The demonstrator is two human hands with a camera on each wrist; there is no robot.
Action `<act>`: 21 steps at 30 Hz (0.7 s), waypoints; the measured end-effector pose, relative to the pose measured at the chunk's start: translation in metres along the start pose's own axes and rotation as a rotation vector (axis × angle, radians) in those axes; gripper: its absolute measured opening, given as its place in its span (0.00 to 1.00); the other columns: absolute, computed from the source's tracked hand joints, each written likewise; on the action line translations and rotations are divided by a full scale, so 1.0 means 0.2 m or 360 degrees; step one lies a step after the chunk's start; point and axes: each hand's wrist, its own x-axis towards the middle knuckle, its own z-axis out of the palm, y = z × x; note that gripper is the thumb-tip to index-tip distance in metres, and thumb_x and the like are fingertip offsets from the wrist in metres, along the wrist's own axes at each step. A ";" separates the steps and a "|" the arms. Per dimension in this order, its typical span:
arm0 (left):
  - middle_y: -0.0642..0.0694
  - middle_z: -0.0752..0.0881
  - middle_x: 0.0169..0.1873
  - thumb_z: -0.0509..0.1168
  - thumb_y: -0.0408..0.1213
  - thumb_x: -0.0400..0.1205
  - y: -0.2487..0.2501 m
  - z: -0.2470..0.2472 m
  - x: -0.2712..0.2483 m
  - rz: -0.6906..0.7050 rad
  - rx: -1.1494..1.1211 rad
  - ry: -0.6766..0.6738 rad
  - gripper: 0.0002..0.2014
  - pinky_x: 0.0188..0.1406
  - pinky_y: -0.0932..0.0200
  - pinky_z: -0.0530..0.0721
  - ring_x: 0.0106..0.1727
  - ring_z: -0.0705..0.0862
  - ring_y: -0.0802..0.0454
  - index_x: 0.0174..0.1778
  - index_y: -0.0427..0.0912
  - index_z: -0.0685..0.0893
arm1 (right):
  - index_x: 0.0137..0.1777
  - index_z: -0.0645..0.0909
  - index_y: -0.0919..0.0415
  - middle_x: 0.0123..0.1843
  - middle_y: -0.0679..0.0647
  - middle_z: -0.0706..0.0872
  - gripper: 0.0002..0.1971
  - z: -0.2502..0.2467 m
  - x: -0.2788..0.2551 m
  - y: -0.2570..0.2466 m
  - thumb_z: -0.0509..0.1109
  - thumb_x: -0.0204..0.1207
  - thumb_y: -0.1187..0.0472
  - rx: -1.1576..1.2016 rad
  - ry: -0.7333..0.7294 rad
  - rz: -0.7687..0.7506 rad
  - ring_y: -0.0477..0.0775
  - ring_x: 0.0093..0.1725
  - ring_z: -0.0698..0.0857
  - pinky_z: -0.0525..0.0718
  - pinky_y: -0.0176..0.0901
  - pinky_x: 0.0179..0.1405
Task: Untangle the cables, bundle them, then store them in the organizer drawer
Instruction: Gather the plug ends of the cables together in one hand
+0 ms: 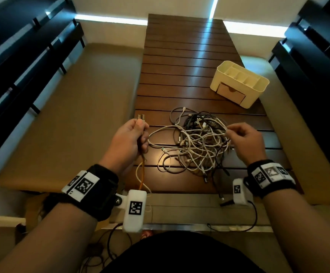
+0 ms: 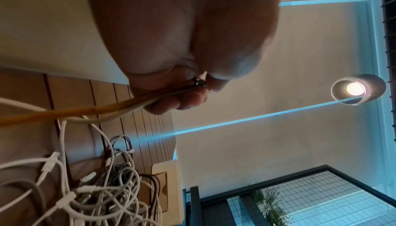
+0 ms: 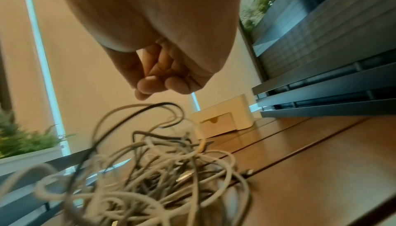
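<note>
- On the near half of the slatted bench [image 1: 180,56], the tangle of cables [image 1: 197,142] lies in a loose heap of white, grey and black strands, between our two hands.
- Our left hand [image 1: 128,138] is clenched around two strands, an orange cable [image 1: 142,174] and a white one, with a plug end [image 1: 141,116] standing up above the thumb; their tails drop off the near edge of the bench.
- From that grip a white strand runs rightward into the heap, so its long axis lies left to right across the bench.
- Our right hand [image 1: 245,140] is at the right edge of the heap, its fingertips [image 1: 228,132] pinched on what looks like a thin white loop; the right wrist view is too blurred to confirm contact.
- We judge the coming pull turns on this line: the heap lies just right of the left grip, so drawing left should free the strand while the right hand, the nearer one, steadies the heap.
- The organizer [image 1: 239,83] stands at the far right, well apart from the heap, its drawer [image 1: 231,93] closed.
</note>
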 end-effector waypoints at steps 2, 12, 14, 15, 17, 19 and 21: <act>0.51 0.73 0.26 0.50 0.41 0.93 -0.01 0.04 0.02 -0.0001 0.0021 -0.0023 0.14 0.30 0.58 0.72 0.26 0.71 0.55 0.46 0.42 0.76 | 0.46 0.87 0.51 0.43 0.51 0.90 0.03 -0.06 0.02 0.06 0.75 0.76 0.61 0.0001 0.0021 0.0069 0.49 0.42 0.88 0.89 0.51 0.49; 0.50 0.72 0.28 0.50 0.41 0.93 -0.03 0.22 0.06 -0.0062 0.0093 -0.0011 0.14 0.30 0.58 0.72 0.26 0.71 0.55 0.47 0.42 0.76 | 0.79 0.72 0.47 0.67 0.46 0.76 0.26 -0.03 -0.03 0.23 0.71 0.82 0.59 -0.0092 -0.0559 0.0251 0.45 0.61 0.79 0.75 0.27 0.47; 0.50 0.72 0.28 0.50 0.42 0.93 -0.03 0.25 0.07 -0.0059 0.0093 0.0001 0.14 0.31 0.58 0.71 0.26 0.71 0.55 0.47 0.42 0.76 | 0.81 0.69 0.48 0.72 0.47 0.75 0.28 -0.02 -0.02 0.25 0.70 0.83 0.59 -0.0098 -0.0674 0.0189 0.44 0.66 0.76 0.79 0.35 0.58; 0.50 0.73 0.28 0.50 0.42 0.93 -0.03 0.26 0.08 -0.0059 0.0092 0.0011 0.14 0.31 0.57 0.71 0.27 0.71 0.55 0.47 0.43 0.76 | 0.81 0.71 0.50 0.72 0.47 0.75 0.26 -0.03 -0.02 0.26 0.70 0.83 0.58 -0.0219 -0.0586 0.0076 0.43 0.67 0.75 0.79 0.41 0.64; 0.50 0.73 0.28 0.50 0.42 0.93 -0.04 0.28 0.08 -0.0058 0.0093 0.0036 0.14 0.31 0.57 0.71 0.27 0.72 0.55 0.47 0.43 0.77 | 0.74 0.78 0.55 0.66 0.47 0.75 0.20 -0.04 -0.02 0.25 0.70 0.82 0.57 -0.0411 -0.0293 -0.0290 0.45 0.62 0.76 0.82 0.47 0.63; 0.51 0.73 0.27 0.50 0.42 0.93 -0.04 0.29 0.07 -0.0071 0.0086 0.0053 0.14 0.31 0.58 0.72 0.27 0.72 0.55 0.47 0.43 0.77 | 0.62 0.84 0.59 0.56 0.48 0.76 0.12 -0.03 -0.07 0.19 0.69 0.81 0.57 -0.0393 -0.0215 -0.0670 0.48 0.53 0.79 0.84 0.43 0.51; 0.51 0.73 0.27 0.50 0.42 0.93 -0.05 0.32 0.07 -0.0095 0.0078 0.0074 0.14 0.31 0.58 0.73 0.27 0.72 0.55 0.47 0.43 0.77 | 0.51 0.85 0.60 0.49 0.47 0.79 0.08 0.00 -0.16 0.15 0.68 0.80 0.56 -0.0364 -0.0548 -0.0889 0.45 0.44 0.79 0.82 0.34 0.43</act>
